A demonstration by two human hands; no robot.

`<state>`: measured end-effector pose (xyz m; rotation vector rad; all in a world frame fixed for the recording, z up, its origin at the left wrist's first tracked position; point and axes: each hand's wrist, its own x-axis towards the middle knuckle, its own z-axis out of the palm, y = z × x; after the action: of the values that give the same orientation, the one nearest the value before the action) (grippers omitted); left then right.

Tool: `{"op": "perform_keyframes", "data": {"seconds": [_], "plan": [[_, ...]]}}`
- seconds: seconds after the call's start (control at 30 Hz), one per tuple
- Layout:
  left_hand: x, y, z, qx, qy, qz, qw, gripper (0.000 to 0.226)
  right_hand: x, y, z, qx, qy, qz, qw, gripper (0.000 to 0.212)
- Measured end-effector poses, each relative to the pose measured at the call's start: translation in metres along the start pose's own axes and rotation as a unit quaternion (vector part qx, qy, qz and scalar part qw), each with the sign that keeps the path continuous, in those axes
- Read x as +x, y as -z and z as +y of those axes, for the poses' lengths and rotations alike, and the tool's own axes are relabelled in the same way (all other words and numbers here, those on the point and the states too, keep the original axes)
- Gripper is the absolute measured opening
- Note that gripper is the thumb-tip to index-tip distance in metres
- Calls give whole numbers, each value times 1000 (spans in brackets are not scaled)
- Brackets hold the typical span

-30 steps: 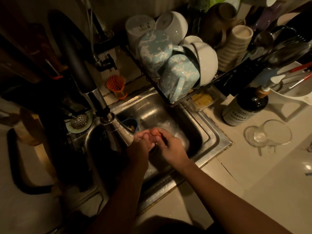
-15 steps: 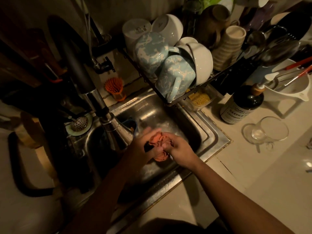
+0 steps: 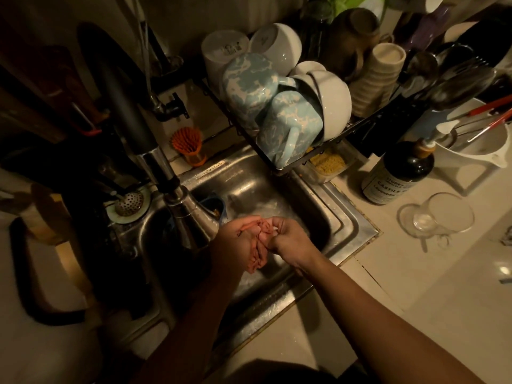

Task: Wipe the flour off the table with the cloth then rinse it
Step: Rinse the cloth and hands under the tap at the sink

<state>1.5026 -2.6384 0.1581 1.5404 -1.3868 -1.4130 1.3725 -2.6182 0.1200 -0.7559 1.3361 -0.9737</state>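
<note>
I clench both grips, left hand (image 3: 235, 245) and right hand (image 3: 288, 239), on the cloth (image 3: 256, 257) over the sink (image 3: 346, 220), so rinse water drains there.

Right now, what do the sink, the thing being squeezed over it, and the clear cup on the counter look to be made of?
The sink looks like stainless steel: grey, brushed, with streaky reflections. The cloth, bunched between the left hand and the right hand, seems a soft pinkish-orange fabric, folding into limp wrinkles. The glass cup appears to be clear glass, though clear plastic can't be excluded.
</note>
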Motion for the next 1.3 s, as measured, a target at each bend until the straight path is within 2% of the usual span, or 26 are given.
{"op": "perform_keyframes", "data": {"seconds": [0.1, 0.2, 0.3, 0.37, 0.4, 0.43, 0.5, 0.6, 0.63, 0.7, 0.77, 0.8, 0.87, 0.97, 1.03, 1.17, 1.23, 1.3], "plan": [[6, -7, 1, -44, 46, 54, 997, 29, -1, -11, 1, -90, 62, 90, 990, 18], [10, -13, 0, -94, 99, 89, 987, 28, -2, -14, 9, -199, 135, 136, 961, 7], [8, -17, 2, -134, 160, 109, 972, 36, -1, -8, 16, -309, 203, 110, 923, 7], [6, -18, 6, -167, 199, 110, 960, 36, 2, -3, 18, -395, 248, 100, 879, 14], [7, -18, 7, -185, 216, 100, 953, 32, 5, -1, 19, -421, 252, 96, 866, 17], [7, -18, 9, -200, 234, 87, 948, 30, 7, -1, 19, -422, 234, 90, 871, 17], [10, -18, 9, -232, 259, 83, 934, 34, 9, -3, 15, -346, 163, 84, 920, 15], [14, -15, 8, -287, 229, 137, 920, 30, -1, -11, 11, -96, 66, 62, 991, 26], [14, -14, 8, -286, 217, 145, 922, 27, -7, -14, 8, 8, 13, 44, 999, 28], [11, -9, 10, -247, 198, 128, 940, 18, -16, -18, 3, 161, -81, -1, 984, 27], [5, 0, 9, -185, 142, 88, 968, 9, -19, -16, -6, 205, -101, -4, 973, 26], [5, 5, 3, -142, 104, 59, 983, 16, -18, -12, -9, 198, -95, 0, 976, 27], [6, 11, -12, -46, 48, 6, 998, 35, -15, -6, -15, 145, -73, 8, 987, 28], [8, 6, -21, 33, 13, 34, 999, 27, -12, 1, -14, 9, -17, 12, 1000, 18], [9, 0, -20, 13, 24, 58, 998, 23, -8, 3, -7, -90, 13, 30, 995, 10], [3, -11, -17, -35, 80, 95, 992, 16, -6, -1, -4, -248, 74, 64, 964, 25], [-3, -13, -13, -74, 121, 97, 985, 28, -7, -1, -2, -306, 108, 50, 945, 7], [-6, -13, -15, -110, 170, 94, 975, 27, -9, 2, -1, -362, 139, 12, 922, 12]]}}
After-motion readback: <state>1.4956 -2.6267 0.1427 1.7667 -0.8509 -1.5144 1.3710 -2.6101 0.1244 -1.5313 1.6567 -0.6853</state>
